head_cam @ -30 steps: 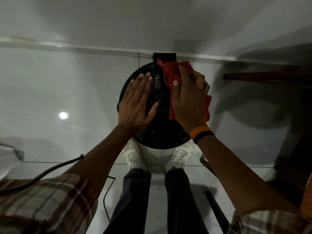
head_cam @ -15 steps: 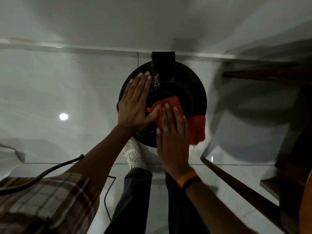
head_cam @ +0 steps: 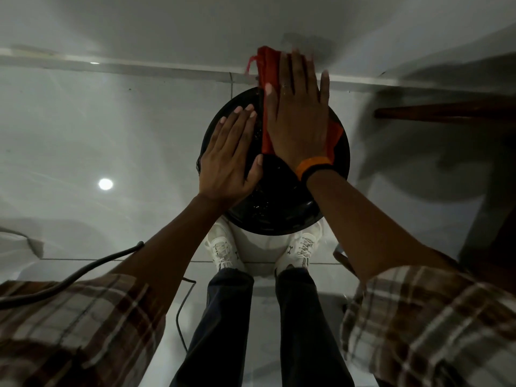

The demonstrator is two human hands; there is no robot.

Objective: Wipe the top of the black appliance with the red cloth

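The round black appliance (head_cam: 279, 196) stands on the pale tiled floor just beyond my shoes, its glossy top speckled with droplets. My left hand (head_cam: 229, 160) lies flat on the left part of the top, fingers spread, holding nothing. My right hand (head_cam: 298, 115) presses the red cloth (head_cam: 268, 68) flat against the far part of the top, fingers stretched past the back rim toward the wall. The cloth shows beyond my fingertips and at the right of my wrist; most of it is hidden under my palm.
A white wall meets the floor just behind the appliance. Dark wooden furniture (head_cam: 446, 113) stands at the right. A black cable (head_cam: 92, 266) runs across the floor at the left, and a thin cord (head_cam: 181, 317) lies beside my left leg.
My right hand has swept the red cloth from the near edge of the top to the far edge by the wall. My left hand has stayed flat on the left side.
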